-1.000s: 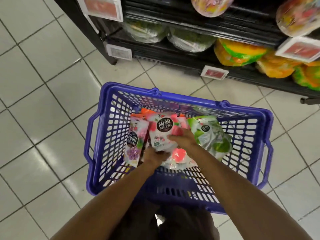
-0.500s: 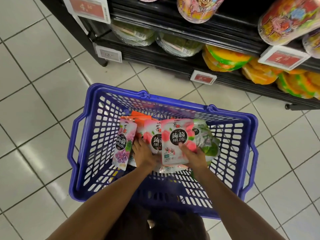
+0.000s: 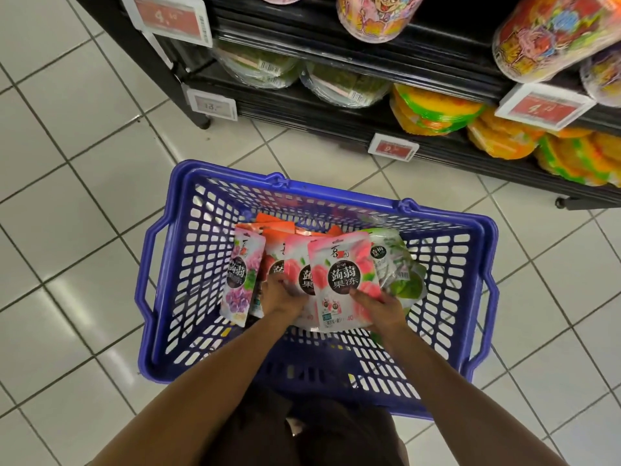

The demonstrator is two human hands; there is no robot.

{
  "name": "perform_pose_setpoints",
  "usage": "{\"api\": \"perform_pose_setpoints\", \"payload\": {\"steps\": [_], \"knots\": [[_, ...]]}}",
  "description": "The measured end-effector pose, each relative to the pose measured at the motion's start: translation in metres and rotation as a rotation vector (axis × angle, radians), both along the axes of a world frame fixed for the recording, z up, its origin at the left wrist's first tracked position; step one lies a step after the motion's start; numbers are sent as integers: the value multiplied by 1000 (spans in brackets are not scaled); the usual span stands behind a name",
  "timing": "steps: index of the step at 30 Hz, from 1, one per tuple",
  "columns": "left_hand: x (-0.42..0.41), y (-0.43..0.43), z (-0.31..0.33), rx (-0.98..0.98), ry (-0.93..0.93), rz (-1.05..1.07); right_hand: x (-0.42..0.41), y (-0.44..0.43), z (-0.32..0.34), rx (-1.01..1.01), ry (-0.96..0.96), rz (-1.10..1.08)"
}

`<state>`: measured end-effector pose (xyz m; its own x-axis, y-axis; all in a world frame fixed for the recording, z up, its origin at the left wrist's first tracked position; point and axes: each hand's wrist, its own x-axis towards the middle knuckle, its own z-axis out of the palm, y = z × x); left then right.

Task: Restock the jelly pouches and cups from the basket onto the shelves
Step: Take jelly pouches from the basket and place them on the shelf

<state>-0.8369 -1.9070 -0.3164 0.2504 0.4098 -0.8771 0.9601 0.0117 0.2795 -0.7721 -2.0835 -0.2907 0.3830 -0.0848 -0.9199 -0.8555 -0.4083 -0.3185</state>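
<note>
**Both hands gathering peach pouches inside the basket**

The fingers [image 3: 357,293] of the right hand [image 3: 378,309] are pinching the lower right corner of the front peach pouch [image 3: 342,274]. The thumb is lying across the printed face and the rest are tucked behind, so the pouch is standing nearly upright with its label facing the camera. Holding it by a corner is probably keeping the flavour readable and leaving the pouch free to lift out.

Just to their left, the fingers [image 3: 275,281] of the left hand [image 3: 285,295] are curling round the lower edge of the second peach pouch [image 3: 295,267], which is overlapping behind the first. How firmly they are gripping is hidden. It looks as though like flavours are being collected into one handful.

Outward from the left fingers, a grape pouch [image 3: 240,274] is standing tilted near the basket's wall. Beyond the right fingers a green pouch [image 3: 400,264] is lying at a slant. Farther past both, orange pouches [image 3: 275,227] are poking up.

All of these are sitting inside the blue basket [image 3: 336,191], which is resting on the tiled floor [image 3: 84,196]. Well beyond the fingers, the black shelves [image 3: 336,122] are carrying orange-and-green jelly packs [image 3: 437,112]. Nothing is leaving the basket yet, and the lift toward the shelves is, I judge, the coming step.
</note>
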Motion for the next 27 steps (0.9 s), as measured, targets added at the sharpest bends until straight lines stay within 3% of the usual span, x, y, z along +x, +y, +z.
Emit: {"api": "perform_pose_setpoints", "payload": {"steps": [2,5,9,17,22,27], "knots": [[6,0,-1,11,35,39,-2,-1,1,-6,2,-6],[11,-3,-2,136,85,-93,-5,-1,-1,-4,-23,-43],[23,0,-4,-165,188,250,-6,1,0,-31,-67,1],[17,-7,29,-288,-112,434,1,-17,17,79,63,-238],[14,18,108,-441,-144,473,8,-16,96,312,63,-312],[27,56,242,-567,-213,382,14,4,228,515,-10,-270]]}}
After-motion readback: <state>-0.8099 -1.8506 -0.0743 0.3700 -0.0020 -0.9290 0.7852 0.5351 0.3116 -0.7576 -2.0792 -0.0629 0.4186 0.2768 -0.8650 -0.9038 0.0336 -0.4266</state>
